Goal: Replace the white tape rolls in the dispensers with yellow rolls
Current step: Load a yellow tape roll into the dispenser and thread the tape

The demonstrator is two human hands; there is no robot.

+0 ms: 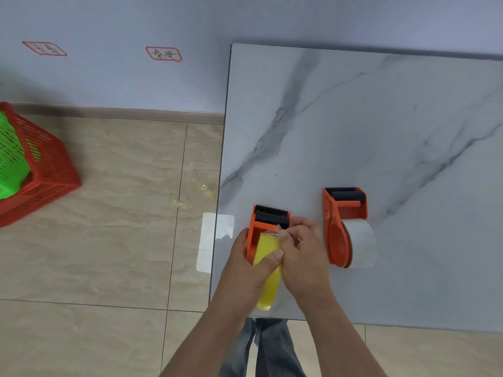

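An orange tape dispenser [265, 221] near the table's front left corner carries a yellow tape roll [268, 270]. My left hand [250, 265] grips this dispenser and roll, thumb lying across the yellow tape. My right hand [300, 248] pinches the loose yellow tape end just behind the dispenser's black roller. A second orange dispenser [343, 221] stands to the right with a white tape roll [362, 243] in it, untouched.
The marble-patterned table [367, 126] has its left edge close to my left hand. A strip of whitish tape [215, 238] hangs over that edge. On the tiled floor at the far left sits a red basket [35, 172] holding a green one.
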